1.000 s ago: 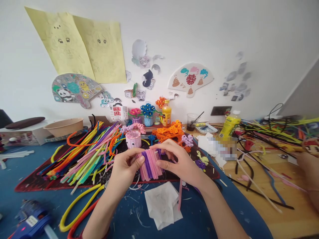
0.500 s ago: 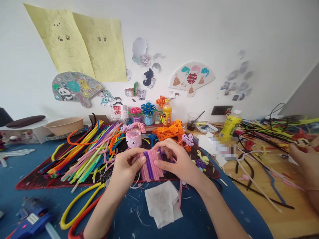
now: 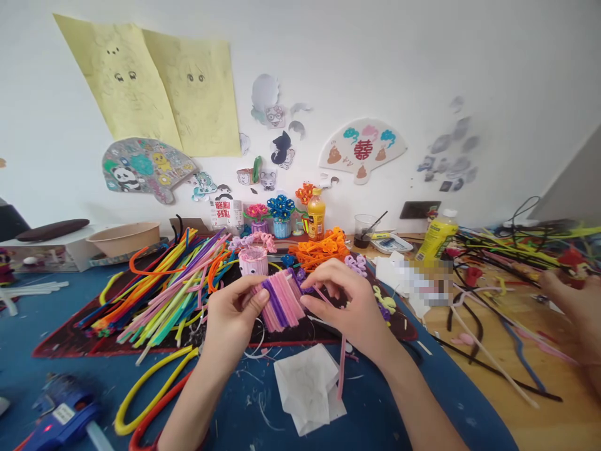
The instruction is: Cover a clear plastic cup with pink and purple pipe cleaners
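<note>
A panel of pink and purple pipe cleaners, set side by side, is held tilted above the table. My left hand pinches its left edge between thumb and fingers. At its right edge is my right hand, its thumb close to the panel and its fingers curled around a loose pink pipe cleaner, which hangs below the palm. Whether that thumb touches the panel is hard to tell. Just behind stands a pink pipe-cleaner pot with googly eyes. Below the hands lies a crumpled white tissue.
Colourful pipe cleaners are piled on the left of a dark mat. A blue glue gun with a red light lies at front left. Orange pipe-cleaner pieces and a yellow bottle stand behind. Another person's hand is at right.
The panel has tilted and shifted slightly left with my left hand. My right thumb has slid from the panel's face toward its right edge, and the pink pipe cleaner now shows between the fingers.
</note>
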`<state>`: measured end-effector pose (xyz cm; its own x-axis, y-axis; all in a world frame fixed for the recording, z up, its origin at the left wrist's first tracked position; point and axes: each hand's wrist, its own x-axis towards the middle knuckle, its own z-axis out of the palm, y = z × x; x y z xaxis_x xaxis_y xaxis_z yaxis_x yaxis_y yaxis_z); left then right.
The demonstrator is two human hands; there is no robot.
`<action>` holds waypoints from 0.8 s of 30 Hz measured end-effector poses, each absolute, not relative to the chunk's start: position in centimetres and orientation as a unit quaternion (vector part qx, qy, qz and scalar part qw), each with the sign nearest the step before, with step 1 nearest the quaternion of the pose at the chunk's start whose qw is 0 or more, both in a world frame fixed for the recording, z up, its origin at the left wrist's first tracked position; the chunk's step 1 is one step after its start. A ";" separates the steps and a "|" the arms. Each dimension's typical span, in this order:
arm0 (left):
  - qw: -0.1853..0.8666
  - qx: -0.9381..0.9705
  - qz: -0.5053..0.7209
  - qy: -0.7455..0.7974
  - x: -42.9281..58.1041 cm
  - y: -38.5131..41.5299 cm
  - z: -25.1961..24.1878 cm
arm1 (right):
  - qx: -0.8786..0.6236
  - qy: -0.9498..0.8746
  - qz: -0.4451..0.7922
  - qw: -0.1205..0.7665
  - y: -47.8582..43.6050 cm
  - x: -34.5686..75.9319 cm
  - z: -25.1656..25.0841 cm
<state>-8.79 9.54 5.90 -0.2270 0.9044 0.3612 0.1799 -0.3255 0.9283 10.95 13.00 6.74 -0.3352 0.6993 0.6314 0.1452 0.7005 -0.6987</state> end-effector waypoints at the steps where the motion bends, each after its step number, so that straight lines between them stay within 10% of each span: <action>1: 0.276 0.547 0.610 0.502 -8.8 9.6 5.8 | -0.271 -0.775 0.256 0.510 12.8 10.8 6.7; 24: -0.084 0.623 0.586 0.512 -8.2 9.2 5.4 | -0.350 -0.777 0.102 0.513 11.7 8.1 5.0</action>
<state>-8.20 9.16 5.41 -0.2097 0.5387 0.8160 0.7365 -0.4619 0.4942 8.15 11.73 5.00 -0.2289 0.6483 0.7261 0.4388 0.7346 -0.5176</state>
